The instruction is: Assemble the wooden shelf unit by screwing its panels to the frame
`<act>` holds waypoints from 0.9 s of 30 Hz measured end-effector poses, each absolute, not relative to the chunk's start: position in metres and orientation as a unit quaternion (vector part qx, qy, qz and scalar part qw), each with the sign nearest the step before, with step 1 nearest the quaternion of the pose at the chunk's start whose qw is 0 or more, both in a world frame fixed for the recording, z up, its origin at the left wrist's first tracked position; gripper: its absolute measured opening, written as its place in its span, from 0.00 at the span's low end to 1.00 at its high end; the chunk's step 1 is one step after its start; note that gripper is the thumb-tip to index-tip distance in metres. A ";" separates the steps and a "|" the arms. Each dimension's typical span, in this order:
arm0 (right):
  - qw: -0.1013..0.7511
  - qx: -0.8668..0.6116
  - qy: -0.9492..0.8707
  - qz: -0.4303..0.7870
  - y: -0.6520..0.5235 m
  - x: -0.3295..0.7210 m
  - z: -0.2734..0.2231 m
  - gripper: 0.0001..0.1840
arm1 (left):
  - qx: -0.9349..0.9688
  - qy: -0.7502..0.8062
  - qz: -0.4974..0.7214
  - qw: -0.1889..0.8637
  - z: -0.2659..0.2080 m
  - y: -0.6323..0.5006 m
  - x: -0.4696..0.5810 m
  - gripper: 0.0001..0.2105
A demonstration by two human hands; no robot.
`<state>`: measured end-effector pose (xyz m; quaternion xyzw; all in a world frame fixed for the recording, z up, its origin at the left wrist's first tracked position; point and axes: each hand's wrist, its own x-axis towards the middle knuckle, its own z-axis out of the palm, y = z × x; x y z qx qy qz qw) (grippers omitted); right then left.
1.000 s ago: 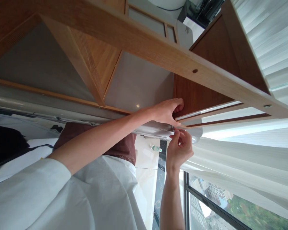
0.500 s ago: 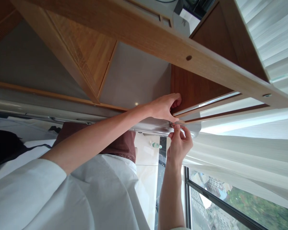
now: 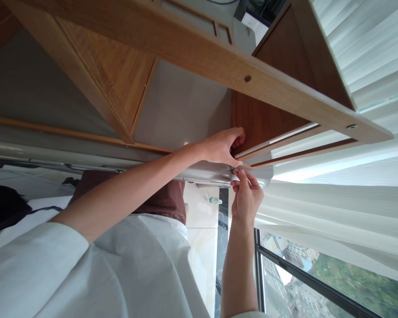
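Observation:
A wooden frame (image 3: pixel 185 53) with slats and dark wooden panels stands on a grey surface, slanting across the upper part of the view. My left hand (image 3: pixel 222 145) reaches across from the left and is closed around the frame's lower corner, fingers curled against the dark wooden panel (image 3: pixel 262 119) and thumb at the bottom edge. Just below it, my right hand (image 3: pixel 248 196) comes up with thumb and forefinger pinched together at that same corner. A small, dark piece shows at its fingertips, too small and covered to name.
White curtains (image 3: pixel 334 198) hang on the right, beside a dark-framed window (image 3: pixel 305 269). A plastic bottle (image 3: pixel 214 200) lies on the pale floor (image 3: pixel 199 247) below. Dark equipment (image 3: pixel 265 11) stands beyond the frame at the top. The grey surface (image 3: pixel 189 101) has a rounded front edge.
The whole view has shifted slightly, so the frame sits a little further left. My left hand keeps its hold; the right fingers have turned slightly at the corner.

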<state>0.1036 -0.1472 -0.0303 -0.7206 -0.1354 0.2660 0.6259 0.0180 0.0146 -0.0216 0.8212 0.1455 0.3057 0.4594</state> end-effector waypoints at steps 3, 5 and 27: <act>0.625 -0.731 -0.154 0.226 -0.148 0.102 -0.033 0.19 | 0.822 0.144 0.304 0.460 -0.021 0.015 0.018 0.22; 0.619 -0.741 -0.166 0.203 -0.149 0.101 -0.034 0.19 | 0.821 0.145 0.305 0.460 -0.021 0.015 0.018 0.22; 0.383 -0.825 -0.404 -0.101 -0.159 0.083 -0.044 0.15 | 0.824 0.155 0.287 0.464 -0.018 0.014 0.016 0.22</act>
